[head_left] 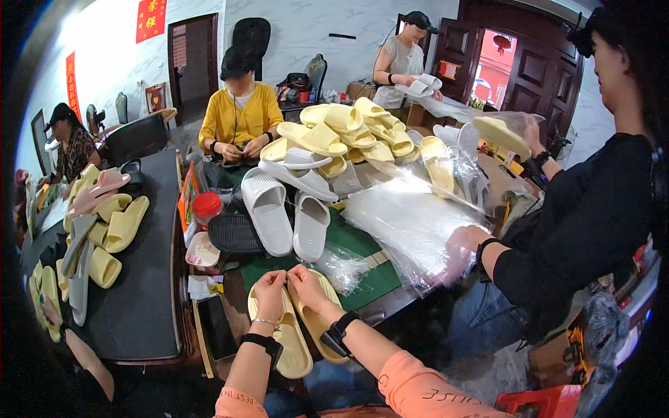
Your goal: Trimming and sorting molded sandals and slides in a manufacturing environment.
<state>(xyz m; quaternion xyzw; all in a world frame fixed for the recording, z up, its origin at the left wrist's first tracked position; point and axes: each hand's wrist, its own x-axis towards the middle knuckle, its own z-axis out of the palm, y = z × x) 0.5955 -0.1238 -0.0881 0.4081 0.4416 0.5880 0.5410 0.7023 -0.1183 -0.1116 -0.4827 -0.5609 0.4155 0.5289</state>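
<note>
At the green mat's near edge, the left hand and right hand meet above a yellow slipper pair, fingertips pinched closed; on what, I cannot tell. It looks like fine two-handed work, calling next for coordinated fingertips. Grey slippers occupy the mat's far left.

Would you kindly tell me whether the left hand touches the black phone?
Apart: the head view shows a gap between the left hand and the black phone.
</note>
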